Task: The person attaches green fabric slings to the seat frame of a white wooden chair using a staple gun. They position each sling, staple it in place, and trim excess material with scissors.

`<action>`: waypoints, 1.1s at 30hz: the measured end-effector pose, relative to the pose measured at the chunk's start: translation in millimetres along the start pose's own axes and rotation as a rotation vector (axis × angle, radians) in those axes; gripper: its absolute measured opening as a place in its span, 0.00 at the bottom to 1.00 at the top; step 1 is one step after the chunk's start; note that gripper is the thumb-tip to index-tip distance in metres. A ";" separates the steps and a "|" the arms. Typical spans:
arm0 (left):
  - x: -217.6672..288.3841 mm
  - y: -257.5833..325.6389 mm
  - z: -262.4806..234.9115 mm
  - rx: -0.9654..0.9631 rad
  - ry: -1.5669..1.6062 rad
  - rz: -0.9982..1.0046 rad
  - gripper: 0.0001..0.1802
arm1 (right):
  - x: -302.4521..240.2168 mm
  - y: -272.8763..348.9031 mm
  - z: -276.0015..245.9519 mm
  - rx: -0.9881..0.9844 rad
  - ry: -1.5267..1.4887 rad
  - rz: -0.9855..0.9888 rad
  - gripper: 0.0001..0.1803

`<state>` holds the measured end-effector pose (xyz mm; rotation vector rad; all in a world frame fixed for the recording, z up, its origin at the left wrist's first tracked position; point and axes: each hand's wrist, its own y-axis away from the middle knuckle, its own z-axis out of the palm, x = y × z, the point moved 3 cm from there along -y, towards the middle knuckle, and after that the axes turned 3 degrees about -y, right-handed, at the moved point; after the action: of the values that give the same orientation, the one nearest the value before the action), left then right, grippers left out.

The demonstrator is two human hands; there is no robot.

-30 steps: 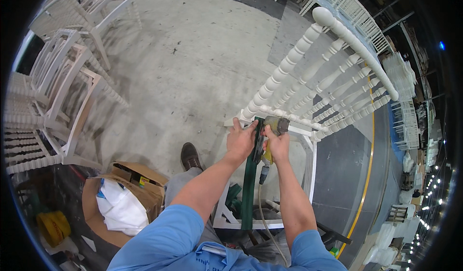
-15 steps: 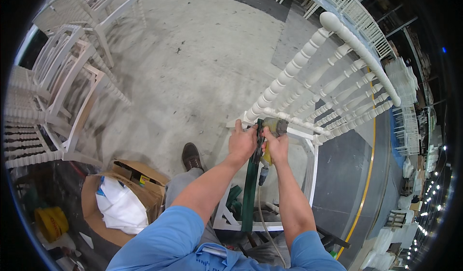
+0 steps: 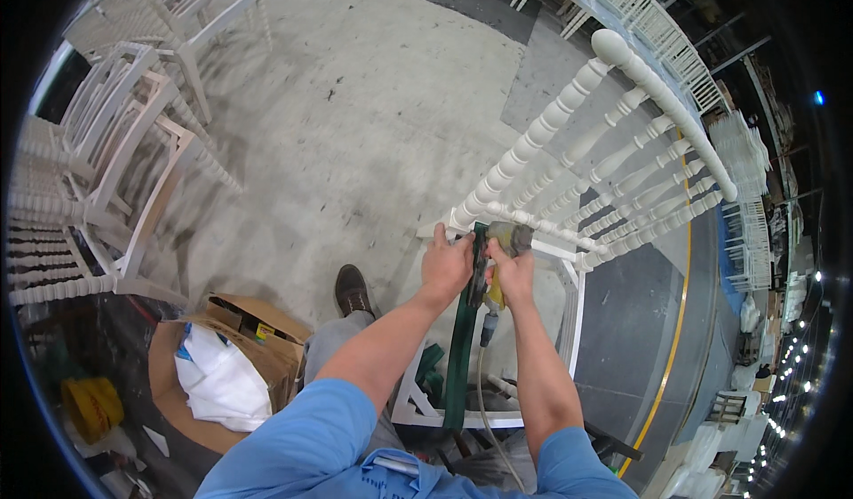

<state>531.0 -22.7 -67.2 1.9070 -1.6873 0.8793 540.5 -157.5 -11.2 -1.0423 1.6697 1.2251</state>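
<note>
A white chair [image 3: 540, 131] with turned spindles in its back stands before me, its seat frame [image 3: 573, 330] open in the middle. Along the left side of that frame runs a green webbing strap [image 3: 459, 348], reaching from the back rail past the front rail. My left hand [image 3: 447, 266] presses and holds the strap's far end at the back rail. In my right hand [image 3: 512, 273] is a yellow and grey air stapler [image 3: 508, 236], its dark magazine against the strap. An air hose [image 3: 481, 383] trails from its handle toward me. The stapler's nose is partly hidden.
Several white chairs [image 3: 133, 152] crowd the left side. An open cardboard box [image 3: 169, 383] with white cloth-like material [image 3: 222, 379] sits at lower left, near a yellow bucket [image 3: 93, 407]. More green webbing [image 3: 431, 370] lies inside the seat frame. White chairs [image 3: 622, 1] line the far right.
The view has shifted slightly. Both hands, the stapler and the strap stay in nearly the same place at the back rail.
</note>
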 end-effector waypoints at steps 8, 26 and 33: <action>-1.9 -0.3 4.8 0.057 0.026 0.018 0.16 | -0.4 -4.1 -9.6 0.011 0.078 0.023 0.19; 51.6 113.4 27.2 -0.064 0.202 0.108 0.28 | -44.8 380.2 -369.3 0.753 -0.057 0.034 0.16; 22.1 188.1 43.7 -0.915 1.190 -0.890 0.18 | 54.7 537.5 -484.0 0.996 -0.181 0.271 0.22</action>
<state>354.3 -97.9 -97.5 0.8944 -0.2827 0.4887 -41.2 -532.2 206.6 -0.0930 1.9533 0.4591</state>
